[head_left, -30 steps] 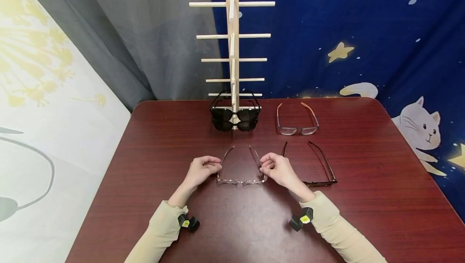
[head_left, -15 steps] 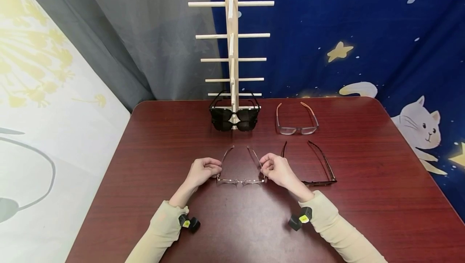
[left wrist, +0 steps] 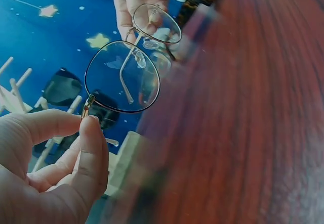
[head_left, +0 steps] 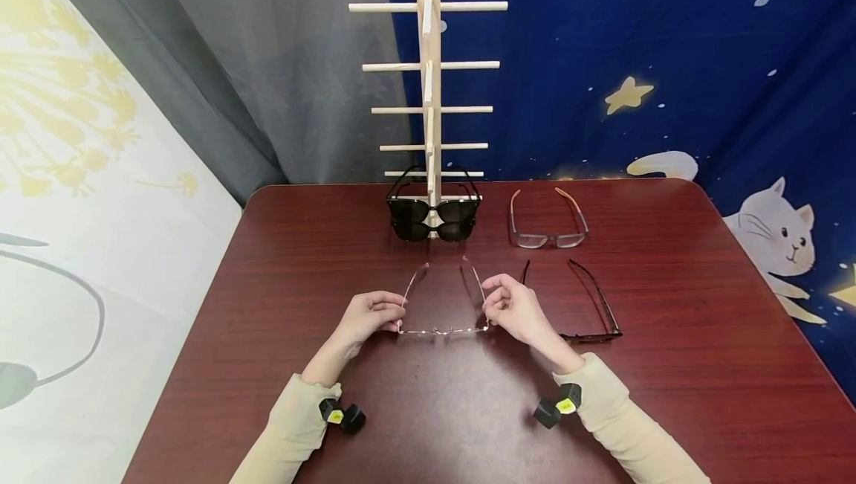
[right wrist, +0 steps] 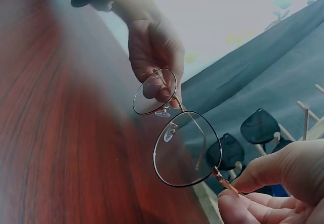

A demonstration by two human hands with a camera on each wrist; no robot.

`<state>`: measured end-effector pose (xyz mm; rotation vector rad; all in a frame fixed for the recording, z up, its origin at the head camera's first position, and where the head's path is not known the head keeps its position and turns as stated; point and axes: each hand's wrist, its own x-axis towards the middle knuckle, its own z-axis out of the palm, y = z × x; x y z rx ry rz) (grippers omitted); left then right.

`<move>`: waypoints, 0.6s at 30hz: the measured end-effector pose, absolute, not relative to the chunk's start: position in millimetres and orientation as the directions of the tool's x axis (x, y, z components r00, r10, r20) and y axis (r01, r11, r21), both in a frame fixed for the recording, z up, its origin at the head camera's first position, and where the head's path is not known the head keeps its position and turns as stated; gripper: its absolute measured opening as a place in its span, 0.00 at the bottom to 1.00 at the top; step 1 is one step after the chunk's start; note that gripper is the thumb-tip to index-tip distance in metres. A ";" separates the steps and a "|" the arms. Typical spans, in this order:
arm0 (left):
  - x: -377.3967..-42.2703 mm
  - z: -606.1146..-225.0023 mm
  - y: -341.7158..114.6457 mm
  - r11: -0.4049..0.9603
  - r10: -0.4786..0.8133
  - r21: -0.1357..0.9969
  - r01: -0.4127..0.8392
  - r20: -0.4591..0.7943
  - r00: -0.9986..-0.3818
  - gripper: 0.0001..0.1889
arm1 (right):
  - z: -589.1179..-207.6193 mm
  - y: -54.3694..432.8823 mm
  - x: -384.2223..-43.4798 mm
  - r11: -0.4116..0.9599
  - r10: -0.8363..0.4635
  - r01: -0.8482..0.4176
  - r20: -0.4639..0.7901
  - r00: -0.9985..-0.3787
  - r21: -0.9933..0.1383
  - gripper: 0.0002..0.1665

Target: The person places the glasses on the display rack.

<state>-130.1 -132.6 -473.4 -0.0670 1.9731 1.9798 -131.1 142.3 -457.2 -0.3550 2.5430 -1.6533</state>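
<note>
Round-lensed eyeglasses [head_left: 438, 331] with a thin metal frame have both temples unfolded and pointing toward the back of the table. My left hand [head_left: 368, 317] pinches the left temple near its hinge. At the other hinge, the thumb and fingers of my right hand [head_left: 518, 313] pinch the right temple. In the left wrist view the clear lenses [left wrist: 122, 77] face the camera, and the right hand [left wrist: 142, 4] shows behind them. The right wrist view shows the same eyeglasses [right wrist: 187, 149] between both hands, apparently above the table.
A wooden display rack [head_left: 429, 82] with crossbars stands at the back, with black sunglasses [head_left: 433, 218] low on it. Grey-framed glasses [head_left: 550, 240] lie to its right. Dark-framed glasses [head_left: 598, 298] lie beside my right forearm, partly hidden. Curtains hang behind the table [head_left: 301, 231].
The round eyeglasses have tilted or risen slightly; their temple tips now appear farther back and a little wider apart. Both hands keep their hold and have barely moved.
</note>
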 end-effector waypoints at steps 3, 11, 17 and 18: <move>-126.6 -467.5 -134.9 -0.014 0.227 0.965 -0.263 -0.253 -0.941 0.17 | -451.9 144.0 -128.6 0.340 -0.246 -0.145 0.062 -0.967 -0.929 0.20; -119.5 -444.9 -136.4 -0.093 0.240 0.972 -0.218 -0.191 -0.952 0.15 | -436.3 146.2 -123.3 0.252 -0.240 -0.144 0.082 -0.967 -0.957 0.19; -116.5 -426.0 -136.0 -0.190 0.229 0.963 -0.193 -0.148 -0.962 0.09 | -415.8 147.4 -123.2 0.211 -0.227 -0.155 0.106 -0.968 -0.965 0.19; -116.8 -422.9 -135.8 -0.203 0.225 0.962 -0.185 -0.138 -0.965 0.09 | -412.3 147.6 -123.5 0.203 -0.227 -0.160 0.113 -0.967 -0.966 0.19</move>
